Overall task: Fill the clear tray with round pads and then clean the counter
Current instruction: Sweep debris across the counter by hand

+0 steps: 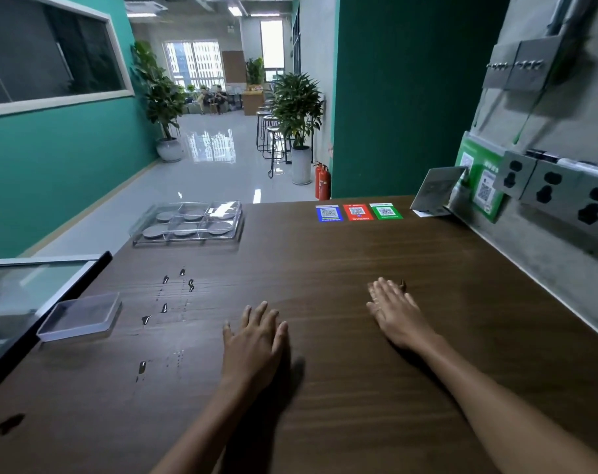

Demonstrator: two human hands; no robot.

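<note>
Both hands lay flat and empty on the dark wooden counter (325, 261), palms down. The left hand (255, 340) had its fingers spread apart. The right hand (395, 314), further from the camera and nearer the wall side, held its fingers loosely together; just beyond its fingertips sat a small brown speck (403, 284), too small to identify.

Taking the left hand as the landmark, the clear tray (187, 223) stood well beyond it and somewhat to its left, near the counter's far left edge. Its six compartments each appeared to hold a grey round pad (219, 228), though glare on the plastic made the far right one hard to read. Between the tray and the left hand, off to the hand's left, water droplets (178, 289) were scattered on the wood, with one more drop (142, 367) closer to the camera. Farther left of the hand lay a shallow clear lid (80, 316), near the counter's left edge. Far beyond the hand, to its right, three QR code stickers (358, 212), blue, red and green, lay in a row at the counter's far edge.
</note>
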